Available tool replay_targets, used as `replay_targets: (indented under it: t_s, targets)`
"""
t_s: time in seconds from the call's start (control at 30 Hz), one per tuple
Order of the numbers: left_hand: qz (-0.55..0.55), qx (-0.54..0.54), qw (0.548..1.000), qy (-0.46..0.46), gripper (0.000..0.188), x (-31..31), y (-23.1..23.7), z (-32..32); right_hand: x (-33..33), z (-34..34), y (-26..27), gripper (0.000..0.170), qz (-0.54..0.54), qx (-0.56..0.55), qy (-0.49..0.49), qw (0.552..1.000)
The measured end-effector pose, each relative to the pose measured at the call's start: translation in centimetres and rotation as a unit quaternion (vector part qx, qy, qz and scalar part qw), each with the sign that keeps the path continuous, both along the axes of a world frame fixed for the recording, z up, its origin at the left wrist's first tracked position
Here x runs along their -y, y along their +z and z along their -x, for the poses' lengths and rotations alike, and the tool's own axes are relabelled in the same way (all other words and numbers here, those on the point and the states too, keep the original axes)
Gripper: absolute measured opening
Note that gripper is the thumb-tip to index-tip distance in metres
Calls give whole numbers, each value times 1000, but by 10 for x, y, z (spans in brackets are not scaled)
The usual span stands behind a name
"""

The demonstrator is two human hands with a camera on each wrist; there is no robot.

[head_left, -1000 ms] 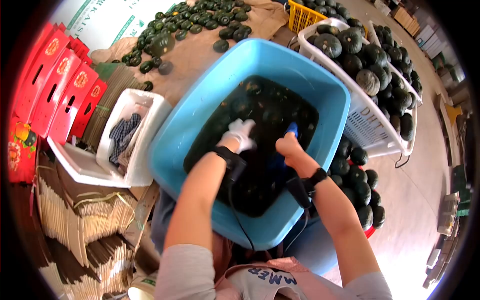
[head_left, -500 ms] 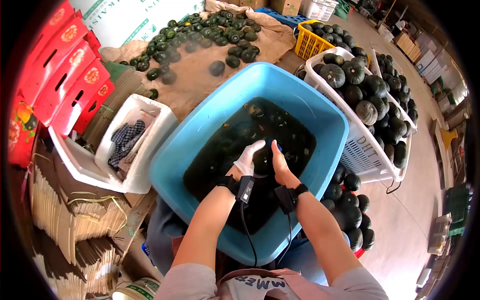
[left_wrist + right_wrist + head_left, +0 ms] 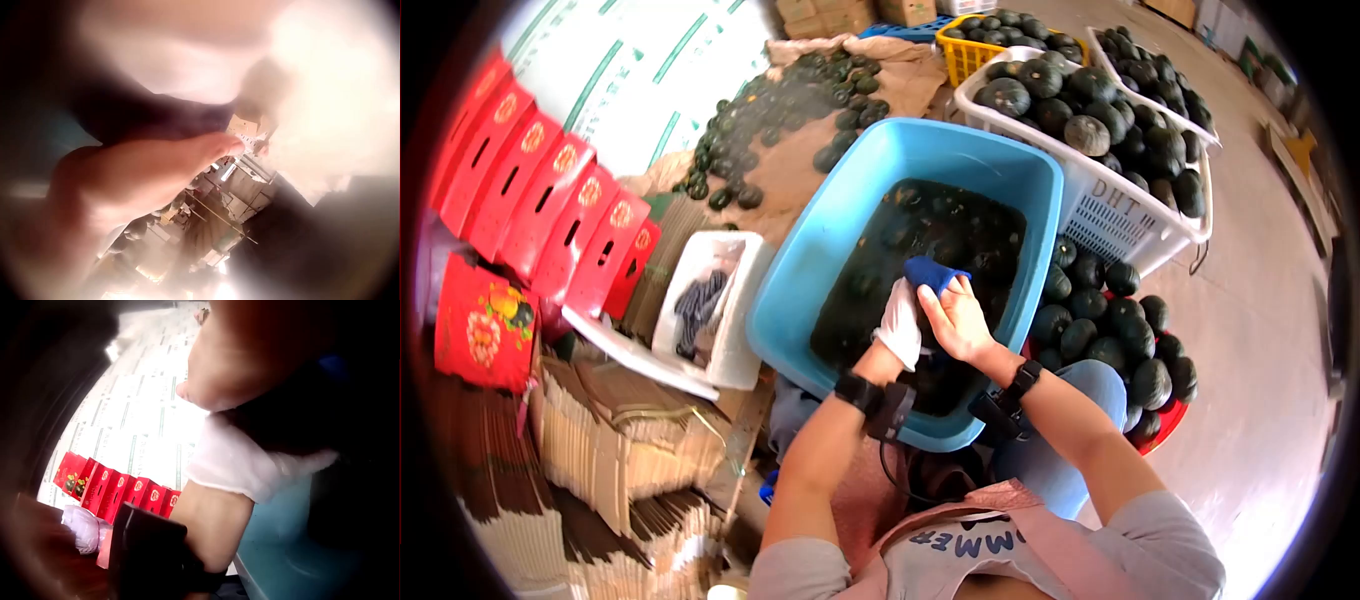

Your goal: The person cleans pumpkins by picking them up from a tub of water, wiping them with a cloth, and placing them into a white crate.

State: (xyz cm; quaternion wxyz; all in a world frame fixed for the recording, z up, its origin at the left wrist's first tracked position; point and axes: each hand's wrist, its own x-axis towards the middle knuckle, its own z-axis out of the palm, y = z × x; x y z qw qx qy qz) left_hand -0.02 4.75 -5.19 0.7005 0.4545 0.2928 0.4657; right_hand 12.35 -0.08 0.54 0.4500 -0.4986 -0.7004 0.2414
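Both hands are together over the dark water in a light blue tub (image 3: 800,270). My left hand (image 3: 900,325) wears a white glove and holds a dark, rounded squash (image 3: 275,428), mostly hidden between the hands. Bunched in the fingers of my bare right hand (image 3: 960,322) is a blue cloth (image 3: 935,272), which lies against the glove's fingertips. In the right wrist view the gloved hand (image 3: 228,459) stays below the dark shape, with the right hand above it. Other squashes (image 3: 965,235) float in the water.
White crates (image 3: 1115,210) and a yellow crate (image 3: 965,60) heaped with squashes stand behind and to the right. More squashes (image 3: 1110,330) sit by the right knee. To the left are a foam box (image 3: 745,345), red cartons (image 3: 550,215) and folded cardboard (image 3: 640,450).
The hands have come up from the water and closer to the body. More of the blue cloth shows at the right fingers. The head view has shifted, showing more red cartons.
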Motion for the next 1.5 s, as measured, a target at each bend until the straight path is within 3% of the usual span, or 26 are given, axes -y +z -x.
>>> replay_targets:
  t_s: [0.03,0.1,0.17,0.23,0.27,0.3,0.4,0.43,0.5,0.53,0.6,0.63,0.7,0.73,0.77,0.83,0.87,0.97,1.03,1.07,1.17,1.2,1.23,1.3,1.43,1.5]
  targets:
    - [-133,-108,985,0,27,5,4,0,-7,-1,7,44,-7,-7,-17,1000]
    - [-280,-285,902,162,21,11,-6,-5,-19,-7,23,50,304,-45,-101,946]
    - [-247,-218,935,134,28,18,8,-8,-38,-9,-1,52,316,-293,-89,898]
    - [29,-18,995,92,31,14,4,-16,-43,-24,-2,50,369,-408,-38,834]
    - [114,62,988,87,30,14,7,-20,-46,-35,-1,46,418,-463,-2,782]
    - [146,95,982,73,34,14,15,-23,-55,-38,-11,44,474,-560,54,677]
    - [275,184,943,24,44,19,59,-28,-42,-51,-24,44,480,-687,148,525]
    - [251,207,945,40,48,26,69,-30,-51,-43,-76,46,385,-702,161,577]
    - [262,216,940,35,55,18,74,-29,-34,-29,-36,50,369,-683,5,631]
    - [263,217,939,38,55,21,77,-31,-33,-31,-29,50,372,-681,6,630]
    - [-156,107,979,70,54,32,79,-35,-32,-38,-25,56,399,-719,72,564]
    - [64,99,992,41,41,15,72,-27,-31,-43,-36,62,398,-714,76,570]
    - [-168,-139,964,152,35,2,57,-20,-24,-52,-31,70,379,-771,157,487]
    - [-353,-254,858,273,25,-5,54,-18,-22,-53,-21,75,394,-761,109,503]
    - [-335,-316,819,343,23,6,78,-25,-22,-57,-13,75,406,-759,114,495]
    - [-272,-247,884,288,23,9,73,-15,-25,-61,-4,72,410,-727,116,539]
    - [-296,-326,853,278,23,17,77,-17,-29,-59,-4,69,408,-724,98,548]
    - [-303,-321,878,184,69,33,91,-30,-24,-46,1,58,374,-745,73,548]
    - [-298,-365,840,271,94,36,62,-40,-16,-33,-3,55,368,-741,77,556]
    - [-204,-289,899,257,99,35,55,-42,-14,-28,-5,52,348,-747,85,560]
    - [43,5,969,245,77,27,97,-40,8,-12,2,50,329,-714,41,616]
    - [44,-6,958,283,58,16,94,-33,17,-9,-2,50,317,-662,58,677]
    - [69,37,979,188,46,1,83,-12,22,-15,-19,56,359,-556,80,746]
    - [226,246,940,73,45,-3,84,-3,21,-9,-8,55,158,-312,86,933]
    - [308,271,909,69,48,11,69,-13,-3,-12,-8,47,-67,-9,70,995]
    - [296,250,921,42,38,23,65,-18,-20,-13,-5,44,-99,-50,20,994]
